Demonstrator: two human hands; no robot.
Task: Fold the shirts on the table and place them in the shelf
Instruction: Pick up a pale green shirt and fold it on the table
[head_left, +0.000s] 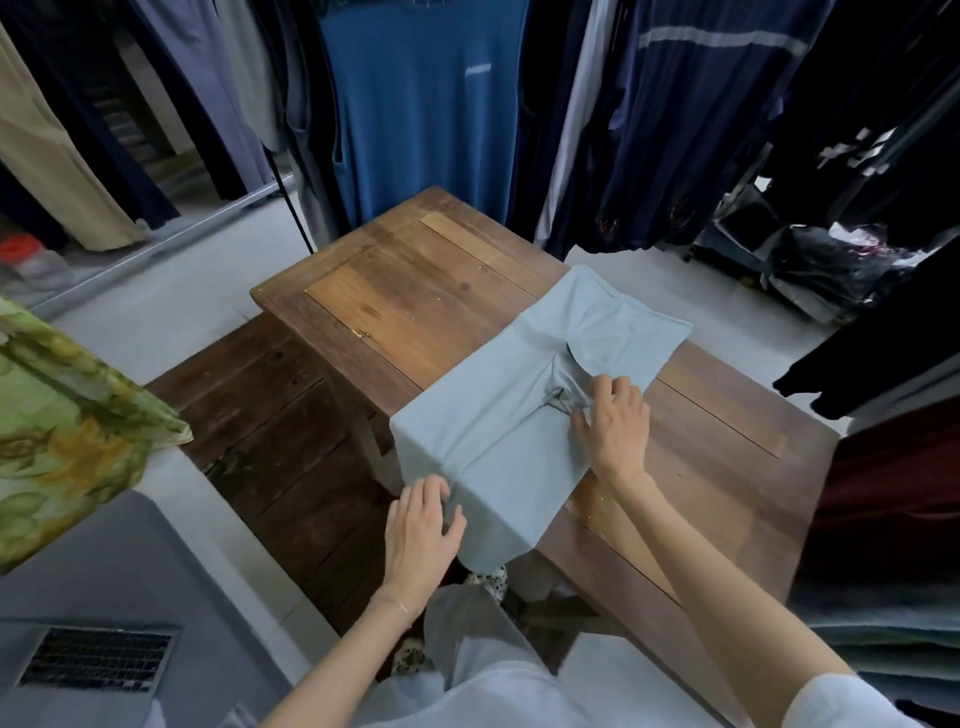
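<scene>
A pale blue shirt (519, 415) lies partly folded on the wooden table (415, 291), its near end hanging over the table's front-left edge. My left hand (421, 530) pinches the shirt's hanging lower corner. My right hand (613, 421) presses on the shirt's right side, where the cloth bunches into a small knot of folds. The collar end points away from me, toward the right.
Hanging clothes crowd the back and right, among them a blue shirt (426, 104). Folded stacks (883, 613) sit at the right. A lower dark wooden bench (270, 441) stands left of the table. A laptop (93, 660) and a green patterned cloth (62, 431) are at the left.
</scene>
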